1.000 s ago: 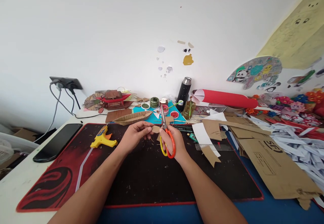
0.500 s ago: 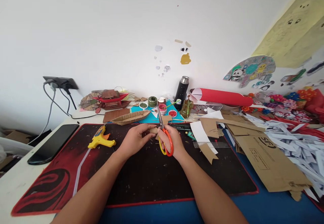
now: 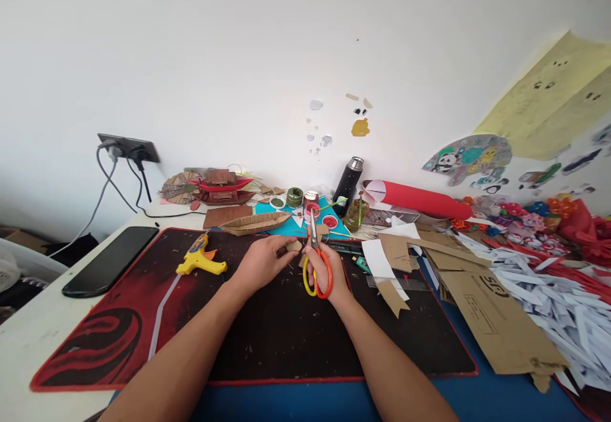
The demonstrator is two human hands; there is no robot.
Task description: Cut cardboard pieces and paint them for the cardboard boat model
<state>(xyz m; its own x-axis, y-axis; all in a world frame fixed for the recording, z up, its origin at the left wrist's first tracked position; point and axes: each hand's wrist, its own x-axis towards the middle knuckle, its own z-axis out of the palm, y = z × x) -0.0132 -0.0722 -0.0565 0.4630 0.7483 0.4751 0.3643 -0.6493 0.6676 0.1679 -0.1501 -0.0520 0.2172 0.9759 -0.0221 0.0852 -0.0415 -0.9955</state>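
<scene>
My right hand grips scissors with one orange and one yellow handle, blades pointing away from me. My left hand pinches a small brown cardboard piece right beside the blades. Both hands hover over the far middle of a black and red desk mat. The blades meet the cardboard piece at its right edge; how far they are apart I cannot tell.
A yellow glue gun lies left of my hands, a black phone further left. Cardboard sheets and white paper strips pile up on the right. A cardboard boat, paint pots, a black flask and a red roll line the wall.
The hands stay together on the cardboard piece and the scissors. The camera has tipped a little, so everything sits slightly lower and to the right in the picture.
</scene>
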